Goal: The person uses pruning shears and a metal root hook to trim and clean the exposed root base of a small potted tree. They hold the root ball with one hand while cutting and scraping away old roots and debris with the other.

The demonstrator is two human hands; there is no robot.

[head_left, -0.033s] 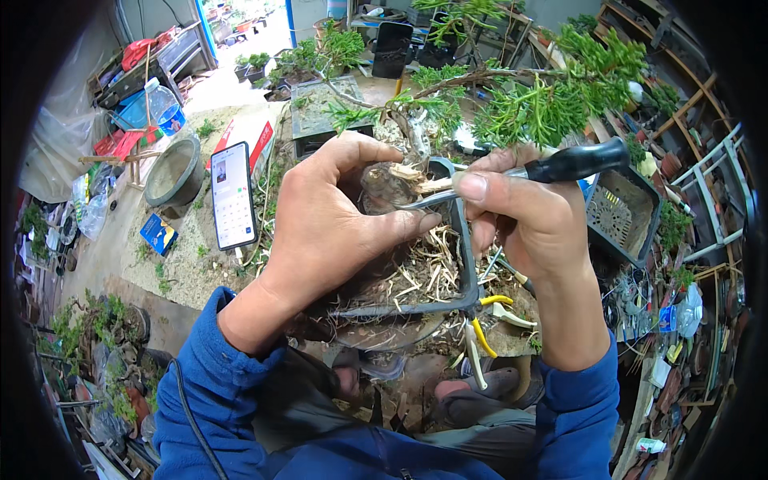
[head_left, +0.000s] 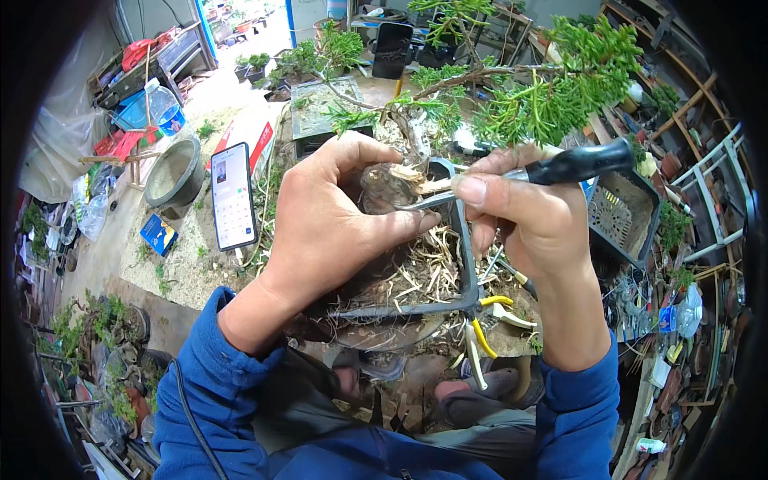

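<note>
Above the black pot [head_left: 408, 309], a small conifer [head_left: 552, 100] is held, its gnarled stump [head_left: 382, 186] over the pot's inside and its green branches spread beyond the pot's far right corner. Whether the stump is rooted in the pot cannot be told; its lower part is hidden.

Left hand [head_left: 320, 220]: curled partway round the near left side of the stump, thumb and forefinger parted, thumb laid along the metal shaft of a black-handled tool [head_left: 584, 162]. Other fingers out of sight.

Right hand [head_left: 528, 208]: closed on that tool, pinched where shaft meets handle, above the pot's right rim. The tip is brought to the stump, beside torn pale wood [head_left: 410, 173].

Handling, as judged: stump stiff, rough and fairly heavy, little prone to slip; frayed wood brittle, foliage springy and easily bruised. Best gripped low on the thick stump, well clear of the twigs. Tool slim and smooth, to be grasped at the handle.

Inside the pot, pale splinters [head_left: 436, 268] are strewn. Just off its near right corner, yellow-handled pliers [head_left: 483, 338]; to its left, a phone [head_left: 234, 200] is propped on the sandy surface [head_left: 188, 276].
</note>
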